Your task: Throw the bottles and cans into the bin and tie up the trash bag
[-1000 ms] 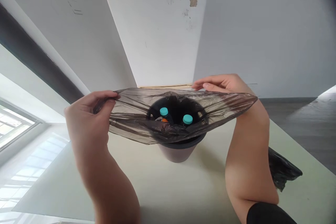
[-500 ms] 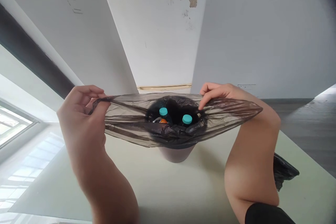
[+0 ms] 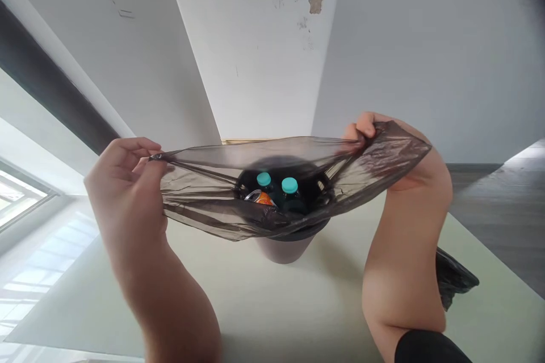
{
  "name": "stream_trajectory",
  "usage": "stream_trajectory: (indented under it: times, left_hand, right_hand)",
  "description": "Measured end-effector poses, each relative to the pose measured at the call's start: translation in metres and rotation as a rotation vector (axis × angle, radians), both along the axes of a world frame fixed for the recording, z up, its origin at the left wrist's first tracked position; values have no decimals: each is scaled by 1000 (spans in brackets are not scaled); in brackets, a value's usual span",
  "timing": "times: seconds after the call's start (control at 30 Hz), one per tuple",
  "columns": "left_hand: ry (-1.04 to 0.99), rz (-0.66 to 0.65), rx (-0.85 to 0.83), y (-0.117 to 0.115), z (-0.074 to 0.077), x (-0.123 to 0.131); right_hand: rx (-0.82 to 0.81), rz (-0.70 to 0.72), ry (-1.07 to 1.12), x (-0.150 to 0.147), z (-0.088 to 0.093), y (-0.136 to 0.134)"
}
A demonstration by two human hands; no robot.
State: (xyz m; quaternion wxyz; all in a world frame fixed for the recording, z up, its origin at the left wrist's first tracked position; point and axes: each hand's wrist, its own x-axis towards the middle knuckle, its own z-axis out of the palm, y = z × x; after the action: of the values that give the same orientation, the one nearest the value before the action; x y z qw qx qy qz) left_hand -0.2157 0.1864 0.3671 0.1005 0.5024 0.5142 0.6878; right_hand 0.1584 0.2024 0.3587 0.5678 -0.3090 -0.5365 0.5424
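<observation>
A thin, see-through black garbage bag (image 3: 204,220) is stretched wide between my hands, over a trash can (image 3: 283,250) on the table. My left hand (image 3: 131,176) pinches the bag's left end between thumb and fingers. On the right, my right hand (image 3: 370,136) is closed on the bag's edge, with part of the plastic draped over the wrist. Inside the bag, two bottles with teal caps (image 3: 290,185) stand in the can. Beside them lies an orange can (image 3: 264,198) with a silvery rim. The lower parts of these are hidden.
The pale table (image 3: 255,306) reaches out on both sides of the trash can. Another folded black plastic bag (image 3: 455,278) lies behind my right forearm. A white refrigerator (image 3: 259,57) stands against the grey wall, and a window (image 3: 21,193) is at the left.
My right hand has risen and moved slightly right, its fingers now closed on the bag's edge. The bag's mouth is wider, showing more of the bottles and orange can. My left hand keeps its pinch.
</observation>
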Motion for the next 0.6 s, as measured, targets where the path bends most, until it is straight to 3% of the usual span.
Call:
stream_trajectory:
  times: [0.17, 0.33, 0.4, 0.53, 0.6]
  left_hand:
    - [-52, 22, 131, -8, 6, 12]
    - [-62, 0, 204, -9, 10, 13]
    - [-44, 17, 113, -11, 11, 8]
    - [-6, 101, -287, -19, 11, -5]
    - [-17, 18, -321, -23, 8, -10]
  right_hand:
    - [42, -57, 222, -7, 4, -4]
    - [84, -193, 274, -11, 7, -6]
    - [87, -215, 256, -9, 6, -4]
    - [70, -244, 222, -5, 2, 3]
    - [71, -293, 230, -3, -1, 8]
